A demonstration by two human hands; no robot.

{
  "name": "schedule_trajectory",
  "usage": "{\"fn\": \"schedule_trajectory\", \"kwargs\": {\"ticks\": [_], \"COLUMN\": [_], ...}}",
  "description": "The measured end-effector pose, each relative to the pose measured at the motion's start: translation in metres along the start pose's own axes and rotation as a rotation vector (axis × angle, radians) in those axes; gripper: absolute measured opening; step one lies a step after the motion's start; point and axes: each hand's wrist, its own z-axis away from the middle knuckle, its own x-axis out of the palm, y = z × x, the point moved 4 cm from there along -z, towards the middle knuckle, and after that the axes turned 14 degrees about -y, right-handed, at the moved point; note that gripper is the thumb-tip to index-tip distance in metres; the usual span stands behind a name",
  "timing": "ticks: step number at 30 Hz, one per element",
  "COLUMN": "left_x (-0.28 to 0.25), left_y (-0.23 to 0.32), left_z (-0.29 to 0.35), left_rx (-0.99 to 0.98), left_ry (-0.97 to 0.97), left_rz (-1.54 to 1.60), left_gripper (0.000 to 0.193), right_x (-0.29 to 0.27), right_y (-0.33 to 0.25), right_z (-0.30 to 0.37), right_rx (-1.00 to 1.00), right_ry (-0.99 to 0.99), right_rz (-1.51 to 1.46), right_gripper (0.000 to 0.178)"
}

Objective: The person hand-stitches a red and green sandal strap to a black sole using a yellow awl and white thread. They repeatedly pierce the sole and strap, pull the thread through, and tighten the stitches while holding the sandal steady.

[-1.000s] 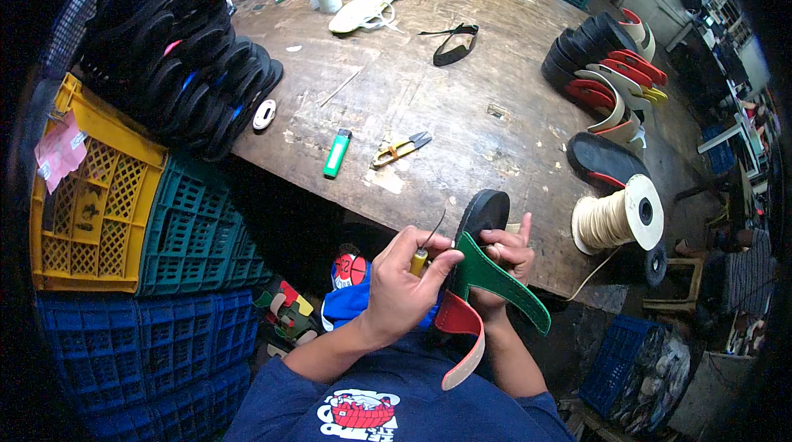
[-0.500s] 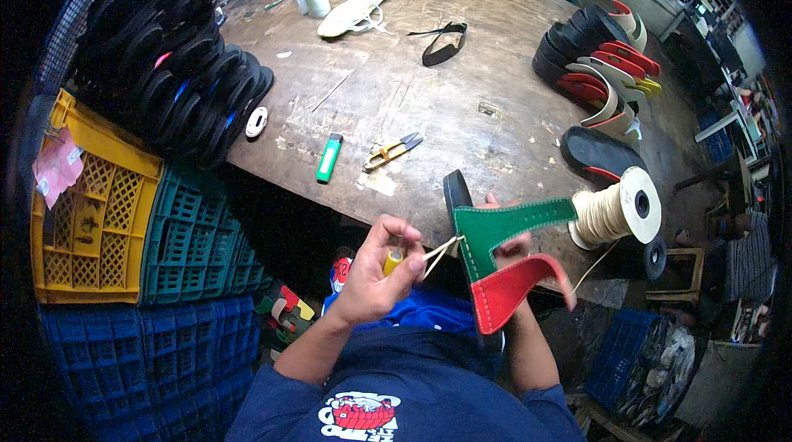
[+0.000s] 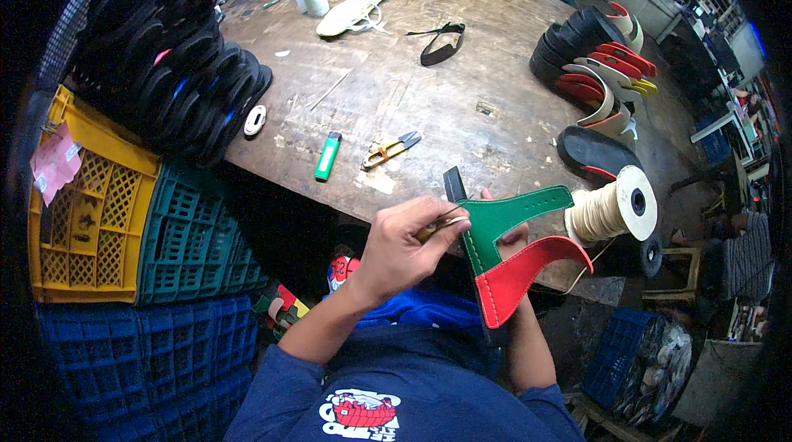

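Note:
A sandal with a black sole (image 3: 454,184), a green strap (image 3: 503,217) and a red strap (image 3: 528,281) is held up at the table's near edge. My right hand (image 3: 516,237) grips it from behind and beneath, mostly hidden by the straps. Light stitches run along the strap edges. My left hand (image 3: 417,236) is closed on a yellow-handled awl (image 3: 426,231), its handle largely covered by the fingers. The thin tip is at the green strap's left corner. A short bit of cream cord shows by those fingertips.
A spool of cream cord (image 3: 606,207) stands right of the sandal. Thread snips (image 3: 392,151) and a green lighter (image 3: 327,156) lie ahead. Stacked black soles (image 3: 165,70) rise at left, above plastic crates (image 3: 95,219). More sandals (image 3: 598,149) line the table's right side.
My left hand has moved right and up to the green strap's corner, and the cord stretched between them has shortened. The sandal has tilted slightly in my right hand.

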Motion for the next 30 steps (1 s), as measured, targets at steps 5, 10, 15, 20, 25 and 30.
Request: {"fn": "schedule_trajectory", "kwargs": {"ticks": [5,10,15,20,25,30], "left_x": [-0.003,0.001,0.016,0.032,0.038,0.044], "left_y": [-0.003,-0.020,-0.049,-0.060,-0.055,-0.051], "left_z": [-0.012,-0.017,-0.030,-0.036,-0.034,-0.036], "left_rx": [0.034,0.119,0.176,0.186,0.225,0.216], "left_ry": [-0.132,-0.030,-0.009,0.069,0.095,0.105], "left_rz": [-0.042,0.089,0.379,0.430,0.397,0.433], "left_gripper": [0.013,0.008,0.004,0.012,0.006,0.007], "right_x": [-0.001,-0.002,-0.006,-0.025,-0.033,-0.019], "right_y": [0.000,-0.005,0.003,0.010,-0.009,-0.044], "right_z": [-0.003,-0.004,-0.002,0.006,0.002,-0.036], "right_rx": [-0.039,-0.032,0.165,0.291,0.272,-0.170], "right_ry": [-0.015,-0.016,0.104,-0.003,-0.177,-0.174], "right_rz": [0.048,-0.015,-0.212,-0.300,-0.279,0.085], "right_gripper": [0.070,0.066,0.047,0.030,0.029,0.018]}}
